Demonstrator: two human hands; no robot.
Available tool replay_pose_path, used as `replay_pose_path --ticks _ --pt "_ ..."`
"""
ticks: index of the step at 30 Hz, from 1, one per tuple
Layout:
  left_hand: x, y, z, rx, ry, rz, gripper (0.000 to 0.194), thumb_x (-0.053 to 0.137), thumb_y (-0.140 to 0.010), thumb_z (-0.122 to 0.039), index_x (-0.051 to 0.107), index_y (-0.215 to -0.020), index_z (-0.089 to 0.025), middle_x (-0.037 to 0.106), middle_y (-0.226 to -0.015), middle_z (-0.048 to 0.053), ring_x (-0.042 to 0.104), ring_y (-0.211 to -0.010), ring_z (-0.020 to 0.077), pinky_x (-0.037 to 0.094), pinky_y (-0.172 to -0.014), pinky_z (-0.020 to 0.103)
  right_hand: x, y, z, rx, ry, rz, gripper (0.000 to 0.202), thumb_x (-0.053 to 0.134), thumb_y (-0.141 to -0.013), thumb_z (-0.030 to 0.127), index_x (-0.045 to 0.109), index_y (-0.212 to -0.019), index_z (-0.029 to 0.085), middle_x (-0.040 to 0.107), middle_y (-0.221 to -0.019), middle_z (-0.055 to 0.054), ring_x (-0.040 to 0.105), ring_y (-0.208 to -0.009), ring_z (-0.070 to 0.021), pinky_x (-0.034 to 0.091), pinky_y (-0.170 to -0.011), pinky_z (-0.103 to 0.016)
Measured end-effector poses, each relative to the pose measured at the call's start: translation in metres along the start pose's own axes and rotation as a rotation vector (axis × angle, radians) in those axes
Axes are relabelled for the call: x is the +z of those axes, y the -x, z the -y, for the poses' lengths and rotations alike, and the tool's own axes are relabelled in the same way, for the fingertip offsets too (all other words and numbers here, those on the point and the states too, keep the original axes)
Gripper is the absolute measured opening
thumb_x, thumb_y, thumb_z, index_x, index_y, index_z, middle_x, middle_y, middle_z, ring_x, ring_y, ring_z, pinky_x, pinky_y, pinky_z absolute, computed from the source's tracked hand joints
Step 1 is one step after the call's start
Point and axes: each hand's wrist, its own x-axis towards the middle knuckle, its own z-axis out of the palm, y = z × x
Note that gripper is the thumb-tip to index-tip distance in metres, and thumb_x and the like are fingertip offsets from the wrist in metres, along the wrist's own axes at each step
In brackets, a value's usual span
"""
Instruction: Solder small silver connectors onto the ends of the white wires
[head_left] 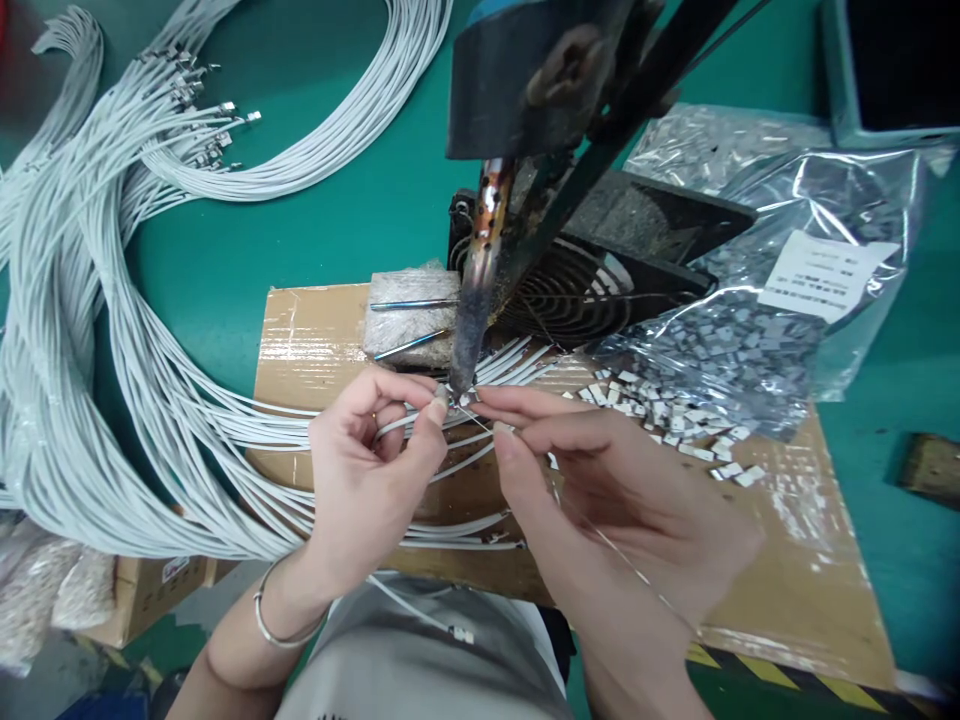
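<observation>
My left hand pinches the end of a white cable just beneath the tip of a soldering iron. The iron is held in a stand, pointing down. Between the thumb and fingers of my right hand is a thin solder wire, its end reaching toward the iron's tip. That wire trails down across the palm toward the wrist. Fingertips partly hide the small end piece at the tip. More white cables run under and beside my left hand.
A black fan stands behind the iron. Small metal connectors lie on the cardboard to the right, beside a clear plastic bag of more. Large white cable bundles cover the left. A wrapped block carries two metal rods.
</observation>
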Motion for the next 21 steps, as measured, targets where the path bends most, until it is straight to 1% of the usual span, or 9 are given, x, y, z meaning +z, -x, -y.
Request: replay_pose_path --ticks 2,5,8,14,17,21 --pt "0.0 -0.0001 0.0001 0.005 0.004 -0.002 0.014 0.082 -0.076 -0.009 0.073 -0.072 -0.019 0.081 -0.083 0.004 0.05 -0.053 0.0087 0.034 -0.045 0.022 -0.0008 0.0 -0.0016 -0.008 -0.002 0.017 0.019 0.075 -0.094 0.008 0.073 -0.086 0.025 0.087 -0.107 -0.003 0.084 -0.103 -0.0222 0.066 -0.089 -0.035" --pt "0.0002 -0.0006 0.0006 0.011 0.003 -0.005 0.014 0.082 -0.075 -0.01 0.073 -0.07 -0.019 0.081 -0.082 0.004 0.051 -0.054 0.0091 0.034 -0.045 0.022 -0.002 0.0002 -0.0039 -0.008 0.004 0.025 0.018 0.075 -0.093 0.008 0.074 -0.087 0.025 0.087 -0.109 -0.003 0.083 -0.104 -0.0233 0.066 -0.089 -0.037" --pt "0.0005 -0.001 0.0016 0.006 -0.003 -0.001 0.013 0.082 -0.075 -0.011 0.073 -0.071 -0.019 0.081 -0.083 0.005 0.052 -0.054 0.0092 0.032 -0.044 0.021 -0.0025 0.0002 -0.0044 -0.008 0.0 0.031 0.019 0.075 -0.093 0.007 0.074 -0.087 0.025 0.087 -0.108 -0.002 0.083 -0.104 -0.0223 0.065 -0.089 -0.035" --pt "0.0012 -0.0012 0.0029 0.01 0.007 0.0 0.013 0.082 -0.076 -0.01 0.073 -0.072 -0.019 0.081 -0.083 0.004 0.05 -0.054 0.0084 0.033 -0.045 0.021 -0.0019 -0.0002 -0.0031 -0.001 -0.005 0.027 0.019 0.074 -0.094 0.007 0.073 -0.086 0.025 0.087 -0.107 -0.002 0.083 -0.103 -0.0201 0.064 -0.091 -0.033" --pt "0.0015 -0.0009 0.0018 0.004 0.007 -0.003 0.013 0.082 -0.076 -0.011 0.073 -0.072 -0.019 0.081 -0.083 0.005 0.05 -0.054 0.0086 0.032 -0.044 0.021 -0.0011 -0.0005 -0.0025 0.002 -0.012 0.015 0.018 0.075 -0.093 0.008 0.074 -0.086 0.025 0.087 -0.108 -0.002 0.083 -0.102 -0.0198 0.065 -0.09 -0.032" --pt "0.0014 -0.0004 0.0001 -0.004 0.002 -0.005 0.013 0.082 -0.076 -0.012 0.073 -0.072 -0.02 0.081 -0.083 0.005 0.052 -0.054 0.0095 0.031 -0.043 0.022 -0.0001 -0.0003 -0.0017 -0.002 -0.002 0.007 0.016 0.076 -0.094 0.01 0.075 -0.086 0.025 0.087 -0.108 -0.004 0.083 -0.102 -0.0229 0.066 -0.09 -0.037"
